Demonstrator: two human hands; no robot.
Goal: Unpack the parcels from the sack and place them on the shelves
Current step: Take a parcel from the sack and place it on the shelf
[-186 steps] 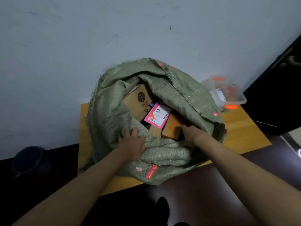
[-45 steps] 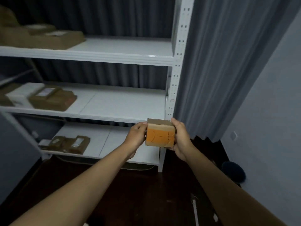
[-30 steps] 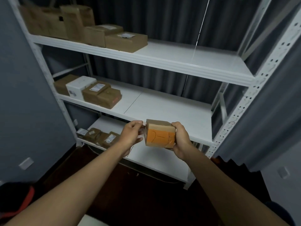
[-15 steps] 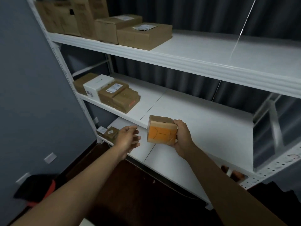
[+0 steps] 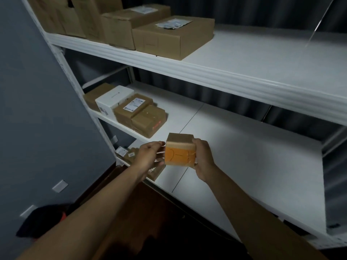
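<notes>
A small cardboard parcel (image 5: 179,152) with orange tape and handwriting on its near face is held in the air over the front part of the white middle shelf (image 5: 244,156). My right hand (image 5: 203,159) grips its right side, fingers wrapped behind it. My left hand (image 5: 148,156) reaches in from the left, and its thumb and fingertips touch the parcel's left edge. The sack is not in view.
Brown parcels (image 5: 148,121) and a white box (image 5: 112,98) sit at the middle shelf's left end. Larger cartons (image 5: 172,38) stand on the upper shelf (image 5: 262,59). Small labelled parcels (image 5: 129,153) lie on the lower shelf. A grey wall (image 5: 37,109) stands left, a dark bundle (image 5: 43,220) on the floor.
I turned from the sack to the shelves with the parcel. Half a second ago my left hand was off it; now its fingertips are back at the left edge.
</notes>
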